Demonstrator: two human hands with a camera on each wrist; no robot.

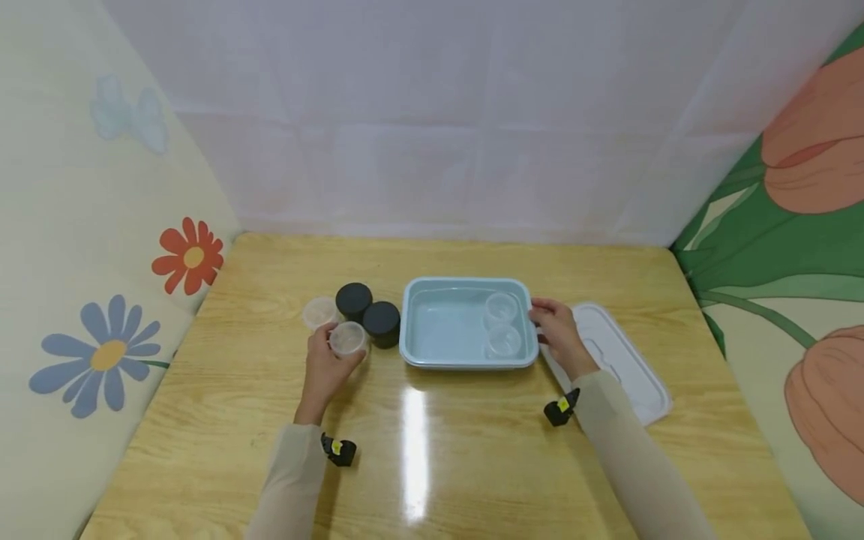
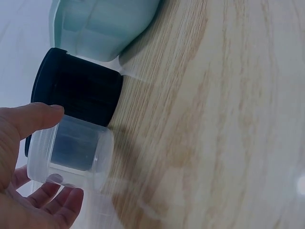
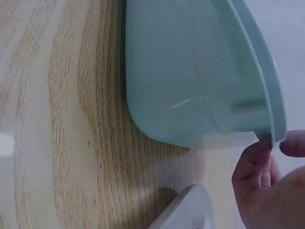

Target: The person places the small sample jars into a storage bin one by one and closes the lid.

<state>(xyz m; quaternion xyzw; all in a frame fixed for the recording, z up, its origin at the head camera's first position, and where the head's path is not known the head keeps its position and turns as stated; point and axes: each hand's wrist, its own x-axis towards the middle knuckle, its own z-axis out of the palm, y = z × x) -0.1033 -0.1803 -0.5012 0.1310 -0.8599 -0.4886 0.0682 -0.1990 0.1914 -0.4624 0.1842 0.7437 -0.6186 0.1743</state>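
Note:
My left hand (image 1: 328, 367) grips a clear plastic cup (image 1: 348, 339) between thumb and fingers, seen from the side in the left wrist view. Just behind it stand a second clear cup (image 1: 319, 312) and two black-lidded jars (image 1: 354, 301), one close beside the held cup. A pale blue plastic tub (image 1: 445, 330) sits at the middle of the table, with two clear cups (image 1: 502, 341) inside along its right side. With thumb and fingers, my right hand (image 1: 559, 334) pinches the tub's right rim, as the right wrist view (image 3: 274, 186) also has it.
A white lid (image 1: 624, 367) lies slanted on the table to the right of the tub, partly under my right forearm. The wooden table (image 1: 472, 450) backs onto a white cloth, with flower-printed panels on both sides.

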